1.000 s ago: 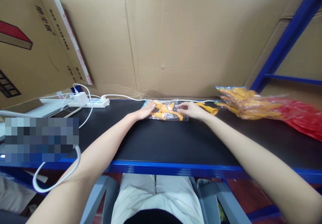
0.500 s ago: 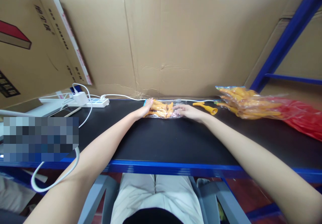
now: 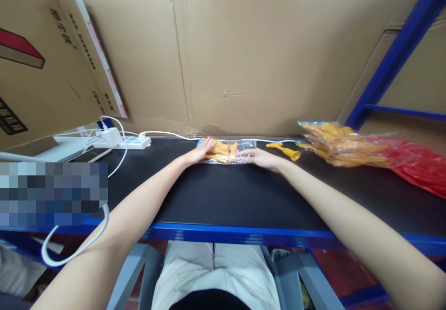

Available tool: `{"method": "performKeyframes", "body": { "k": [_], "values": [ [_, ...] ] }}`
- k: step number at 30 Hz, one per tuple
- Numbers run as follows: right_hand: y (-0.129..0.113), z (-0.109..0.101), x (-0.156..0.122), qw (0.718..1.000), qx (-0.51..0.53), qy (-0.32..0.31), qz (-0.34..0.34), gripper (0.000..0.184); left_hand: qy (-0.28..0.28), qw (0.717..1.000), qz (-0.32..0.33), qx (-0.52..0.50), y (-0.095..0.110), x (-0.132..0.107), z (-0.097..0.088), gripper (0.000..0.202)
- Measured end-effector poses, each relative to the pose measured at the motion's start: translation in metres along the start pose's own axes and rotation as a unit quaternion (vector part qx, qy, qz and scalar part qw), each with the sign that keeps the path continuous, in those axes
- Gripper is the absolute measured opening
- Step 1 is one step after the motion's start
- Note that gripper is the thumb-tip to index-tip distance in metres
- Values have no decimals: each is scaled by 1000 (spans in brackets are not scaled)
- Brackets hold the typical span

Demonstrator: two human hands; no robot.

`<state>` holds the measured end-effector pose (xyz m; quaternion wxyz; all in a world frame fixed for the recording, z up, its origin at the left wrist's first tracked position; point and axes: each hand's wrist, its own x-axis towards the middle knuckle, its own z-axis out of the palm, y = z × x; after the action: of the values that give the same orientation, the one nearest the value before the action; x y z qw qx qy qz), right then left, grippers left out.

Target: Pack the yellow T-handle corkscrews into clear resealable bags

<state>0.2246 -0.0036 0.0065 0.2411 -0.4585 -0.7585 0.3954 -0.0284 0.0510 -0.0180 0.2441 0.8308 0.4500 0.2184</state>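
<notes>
A clear plastic bag (image 3: 247, 145) of yellow-orange, horn-shaped plastic pieces (image 3: 223, 149) lies flat on the black tabletop. My left hand (image 3: 201, 153) is closed over the bag's left end, thumb on top near the pieces. At the right end, my right hand (image 3: 262, 158) has its fingers on the loose film; they show partly through it, and I cannot tell whether the tips are inside. A single loose yellow piece (image 3: 286, 151) with a flared end lies just right of my right hand.
More bagged yellow pieces (image 3: 334, 145) lie at the right beside a red plastic bag (image 3: 420, 166). A white power strip (image 3: 137, 143) with cables stands at the left. Cardboard (image 3: 244, 59) walls the back, and a blue edge (image 3: 240, 232) runs along the front.
The pieces in the bag have shifted slightly left, and more bare film shows at its right end. My right hand has moved only a little.
</notes>
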Motion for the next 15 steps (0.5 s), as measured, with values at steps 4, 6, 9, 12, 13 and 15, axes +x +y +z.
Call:
{"method": "performKeyframes", "body": {
  "k": [4, 6, 9, 12, 13, 15],
  "values": [
    [6, -9, 5, 989, -126, 63, -39, 30, 6, 993, -68, 99, 1, -7, -8, 68],
    [12, -20, 5, 956, -250, 152, -26, 32, 3, 989, -82, 123, -1, -8, -11, 67],
    [19, -40, 0, 871, -401, 279, 50, 37, 3, 986, -101, 136, -7, -9, -15, 68],
    [24, -56, -8, 808, -472, 317, 155, 41, 5, 984, -110, 142, -10, -9, -17, 68],
    [25, -60, -11, 799, -481, 304, 194, 40, 5, 984, -111, 143, -11, -9, -17, 68],
    [25, -67, -14, 799, -480, 248, 264, 36, 6, 983, -110, 145, -12, -9, -18, 68]
  ]
}}
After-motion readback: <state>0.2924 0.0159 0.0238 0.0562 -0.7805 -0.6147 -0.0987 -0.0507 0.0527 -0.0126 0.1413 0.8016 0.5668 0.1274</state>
